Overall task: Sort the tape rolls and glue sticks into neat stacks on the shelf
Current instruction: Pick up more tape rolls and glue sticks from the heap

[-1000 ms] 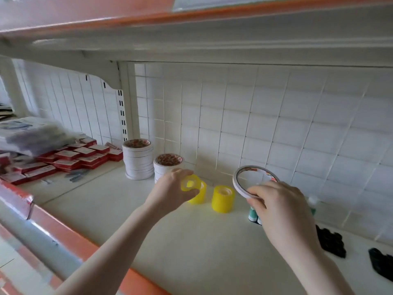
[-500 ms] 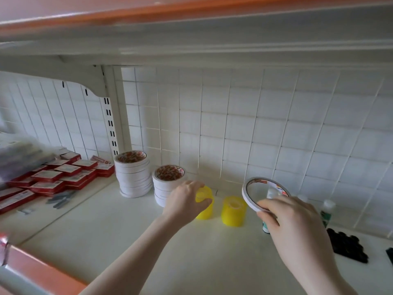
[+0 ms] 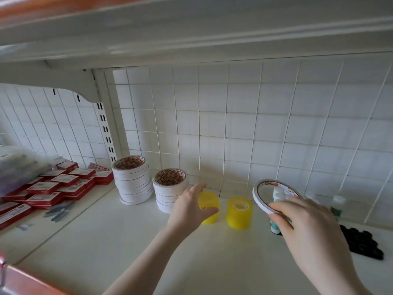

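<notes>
Two stacks of white tape rolls stand at the back of the shelf, a taller one (image 3: 133, 184) and a shorter one (image 3: 170, 191) to its right. My left hand (image 3: 190, 206) grips a stack of yellow tape rolls (image 3: 209, 206) standing on the shelf beside the shorter white stack. A second yellow stack (image 3: 239, 212) stands just to the right, untouched. My right hand (image 3: 306, 228) pinches a thin white tape roll (image 3: 269, 198), held tilted above the shelf. Behind it stand glue sticks (image 3: 278, 196), partly hidden by the roll and my fingers.
Red and white boxes (image 3: 53, 186) lie piled at the left, next to a clear bag (image 3: 19, 167) and grey staple strips (image 3: 59, 210). Black clips (image 3: 361, 243) lie at the right. A small bottle (image 3: 337, 204) stands by the wire-grid back. An upper shelf (image 3: 191, 35) hangs overhead.
My left hand set the yellow roll it carried down onto the left yellow stack and still grips it. My right hand keeps the thin white roll; the view shifted right.
</notes>
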